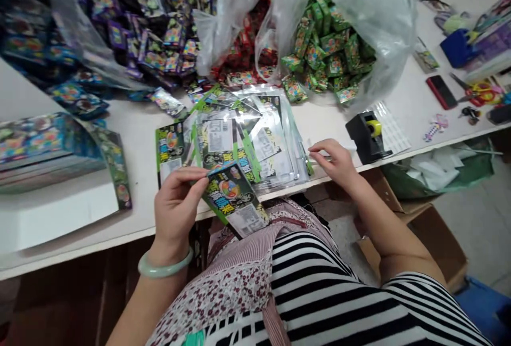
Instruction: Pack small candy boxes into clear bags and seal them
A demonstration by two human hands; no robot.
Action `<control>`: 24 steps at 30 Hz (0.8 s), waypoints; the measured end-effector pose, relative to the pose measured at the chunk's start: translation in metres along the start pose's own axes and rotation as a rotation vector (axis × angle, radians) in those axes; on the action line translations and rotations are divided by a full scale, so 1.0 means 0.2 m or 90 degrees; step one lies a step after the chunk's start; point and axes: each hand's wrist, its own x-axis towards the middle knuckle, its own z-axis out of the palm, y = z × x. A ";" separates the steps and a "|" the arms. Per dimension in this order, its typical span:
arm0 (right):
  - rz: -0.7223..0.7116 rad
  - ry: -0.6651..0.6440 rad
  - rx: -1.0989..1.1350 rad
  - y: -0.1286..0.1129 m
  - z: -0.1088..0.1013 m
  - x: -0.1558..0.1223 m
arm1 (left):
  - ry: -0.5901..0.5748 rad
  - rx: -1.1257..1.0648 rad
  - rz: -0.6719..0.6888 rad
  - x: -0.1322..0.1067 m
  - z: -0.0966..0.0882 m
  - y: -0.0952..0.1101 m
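My left hand (178, 210), with a pale green bangle at its wrist, pinches the top corner of a printed card (235, 197) between thumb and fingers. The card is black and green with a colourful ball picture and a white text panel, tilted over the table's front edge. Thumb and fingers of my right hand (335, 161) are drawn together beside the right side of a pile of clear plastic sleeves (289, 138); anything between them is too small to make out. Under and among the sleeves lie similar printed cards (217, 136).
Plastic bags of purple (151, 32), red (245, 42) and green packets (327, 42) stand along the back. An open box (59, 213) is at left. A tape dispenser (365, 138), a red-black device (441, 92) and scissors (475, 90) lie at right. Cardboard boxes (435, 239) sit below.
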 end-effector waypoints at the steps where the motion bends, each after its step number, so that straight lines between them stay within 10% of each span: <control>1: 0.022 -0.023 -0.062 0.07 -0.08 -0.03 | 0.002 0.000 -0.005 0.00 0.01 0.00; 10: 0.141 -0.254 -0.310 0.31 -0.23 -0.15 | 0.014 0.051 -0.021 0.03 0.05 0.02; 24: 0.203 -0.069 -0.159 0.39 -0.31 0.11 | 0.036 0.078 -0.018 0.03 0.05 0.00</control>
